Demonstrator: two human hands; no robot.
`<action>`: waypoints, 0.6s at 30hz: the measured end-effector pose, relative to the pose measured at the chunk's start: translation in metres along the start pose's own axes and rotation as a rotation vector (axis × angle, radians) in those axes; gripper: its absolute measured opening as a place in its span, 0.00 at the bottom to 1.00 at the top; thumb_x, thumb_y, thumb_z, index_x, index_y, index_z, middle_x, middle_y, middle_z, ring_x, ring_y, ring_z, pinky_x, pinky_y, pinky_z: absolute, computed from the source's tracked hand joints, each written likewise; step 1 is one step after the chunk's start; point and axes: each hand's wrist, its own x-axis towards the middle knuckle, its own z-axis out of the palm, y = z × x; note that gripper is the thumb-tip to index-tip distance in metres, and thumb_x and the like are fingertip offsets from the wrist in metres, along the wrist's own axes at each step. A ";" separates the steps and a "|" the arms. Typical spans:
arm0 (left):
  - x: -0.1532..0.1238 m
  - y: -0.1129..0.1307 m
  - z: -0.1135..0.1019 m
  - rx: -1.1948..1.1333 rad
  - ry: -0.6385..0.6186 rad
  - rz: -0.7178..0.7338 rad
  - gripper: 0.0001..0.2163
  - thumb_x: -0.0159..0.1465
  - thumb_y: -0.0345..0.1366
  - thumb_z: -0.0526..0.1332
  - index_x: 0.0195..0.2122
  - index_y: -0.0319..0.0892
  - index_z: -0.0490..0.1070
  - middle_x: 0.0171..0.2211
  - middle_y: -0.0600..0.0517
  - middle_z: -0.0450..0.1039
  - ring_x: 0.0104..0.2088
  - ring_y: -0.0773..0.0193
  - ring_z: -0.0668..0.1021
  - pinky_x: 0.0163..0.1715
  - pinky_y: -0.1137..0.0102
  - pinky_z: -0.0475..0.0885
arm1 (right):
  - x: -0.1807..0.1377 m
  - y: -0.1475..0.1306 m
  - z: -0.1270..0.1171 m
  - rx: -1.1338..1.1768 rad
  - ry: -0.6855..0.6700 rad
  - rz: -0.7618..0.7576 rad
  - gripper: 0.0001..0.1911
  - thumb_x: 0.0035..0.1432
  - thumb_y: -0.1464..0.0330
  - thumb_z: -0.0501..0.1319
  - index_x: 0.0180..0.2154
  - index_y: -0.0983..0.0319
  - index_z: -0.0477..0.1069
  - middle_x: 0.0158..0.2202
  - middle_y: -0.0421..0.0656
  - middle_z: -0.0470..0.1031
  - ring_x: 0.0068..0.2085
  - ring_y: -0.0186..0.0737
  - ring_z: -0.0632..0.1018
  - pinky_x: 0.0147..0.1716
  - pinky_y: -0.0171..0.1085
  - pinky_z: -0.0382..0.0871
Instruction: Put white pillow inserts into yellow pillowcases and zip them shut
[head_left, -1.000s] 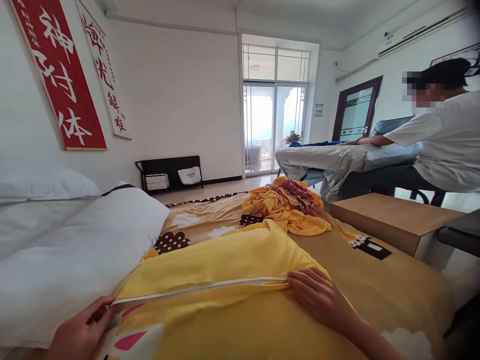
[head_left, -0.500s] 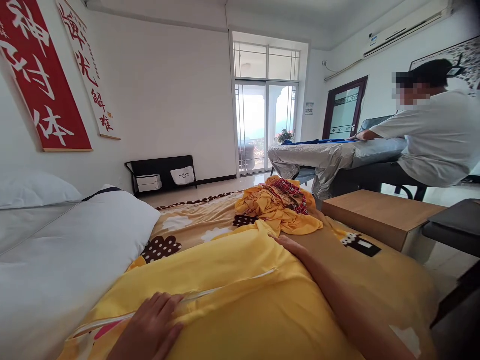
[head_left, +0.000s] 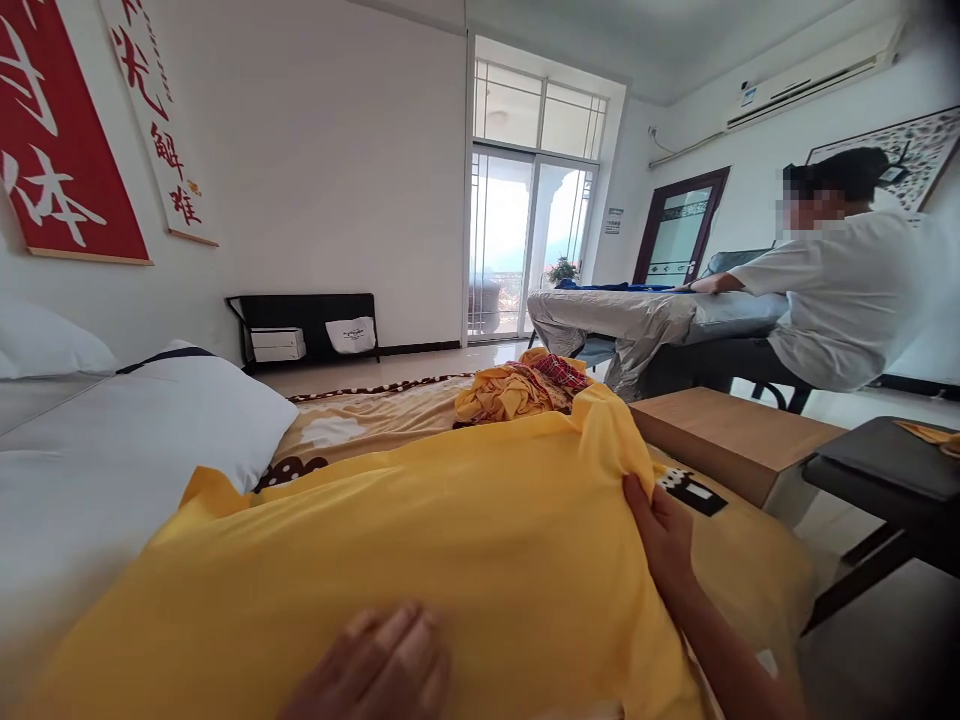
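A yellow pillow (head_left: 420,540) with a flat fabric border lies across the bed in front of me, its plain side up. My right hand (head_left: 664,525) grips its right edge, the thumb on top and some fingers out of sight behind the cloth. Over the near middle of the pillow is my left hand (head_left: 382,660), blurred by motion, its fingers appearing laid on the fabric rather than closed around it. Beyond the pillow's far edge sits a crumpled heap of yellow and red plaid cloth (head_left: 517,388).
White pillows (head_left: 180,430) lie at the left. A patterned blanket (head_left: 375,400) covers the bed. On the right stand a brown box (head_left: 739,430) and a dark stool (head_left: 885,455). Another person (head_left: 840,290) sits at a covered table (head_left: 585,310) farther back.
The yellow pillow's zipper opening no longer shows across its top. My right hand has come nearer and right along the edge; my left hand has moved right. The view has shifted slightly.
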 end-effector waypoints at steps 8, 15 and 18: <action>-0.029 -0.176 0.007 -0.547 -0.578 -1.002 0.26 0.64 0.56 0.43 0.43 0.44 0.72 0.44 0.47 0.76 0.44 0.54 0.76 0.45 0.65 0.69 | 0.031 0.008 0.011 0.481 -0.337 0.378 0.18 0.44 0.54 0.68 0.36 0.58 0.75 0.28 0.45 0.79 0.35 0.51 0.80 0.33 0.45 0.74; -0.037 -0.168 0.036 -0.656 -0.657 -1.012 0.22 0.59 0.57 0.46 0.27 0.44 0.66 0.31 0.50 0.71 0.34 0.56 0.74 0.35 0.67 0.66 | 0.055 -0.018 0.016 0.442 -0.500 0.444 0.17 0.45 0.55 0.66 0.34 0.58 0.75 0.29 0.44 0.80 0.30 0.47 0.80 0.29 0.41 0.73; -0.022 -0.173 0.031 -0.728 -0.669 -1.019 0.22 0.59 0.58 0.48 0.28 0.45 0.69 0.34 0.50 0.74 0.36 0.56 0.74 0.34 0.69 0.66 | 0.061 -0.040 0.025 0.149 -0.455 0.275 0.18 0.43 0.52 0.67 0.23 0.61 0.72 0.20 0.41 0.74 0.21 0.39 0.73 0.18 0.34 0.64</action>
